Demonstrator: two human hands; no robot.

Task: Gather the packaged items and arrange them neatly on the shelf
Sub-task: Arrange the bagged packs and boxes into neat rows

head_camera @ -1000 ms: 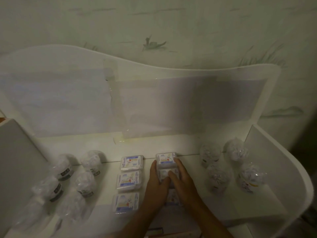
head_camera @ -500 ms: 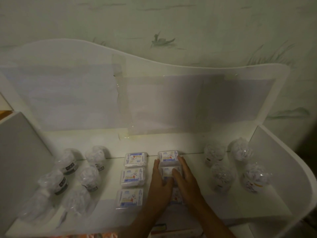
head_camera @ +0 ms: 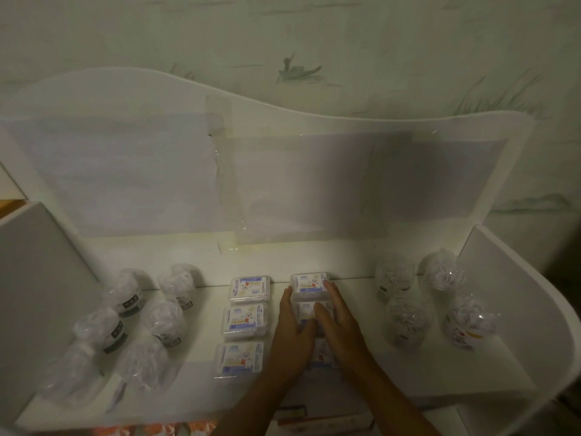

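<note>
Two columns of flat clear packaged boxes lie on the white shelf [head_camera: 440,372]. The left column holds a far box [head_camera: 250,288], a middle box [head_camera: 245,322] and a near box [head_camera: 239,358]. In the right column, the far box [head_camera: 309,283] is uncovered. My left hand [head_camera: 294,333] and my right hand [head_camera: 338,327] lie flat along the two sides of the right column's middle box [head_camera: 306,311], pressing against it. The near box [head_camera: 322,354] of that column is mostly hidden between my hands.
Several clear round packs with dark labels [head_camera: 125,305] stand at the left of the shelf. Several more round packs [head_camera: 405,319] stand at the right. White side panels [head_camera: 503,278] and a tall back panel [head_camera: 314,184] enclose the shelf. A lower level with coloured items [head_camera: 292,415] shows below.
The camera has tilted slightly, shifting the scene. Both hands stay on the right column of boxes, with only small finger adjustments.
</note>
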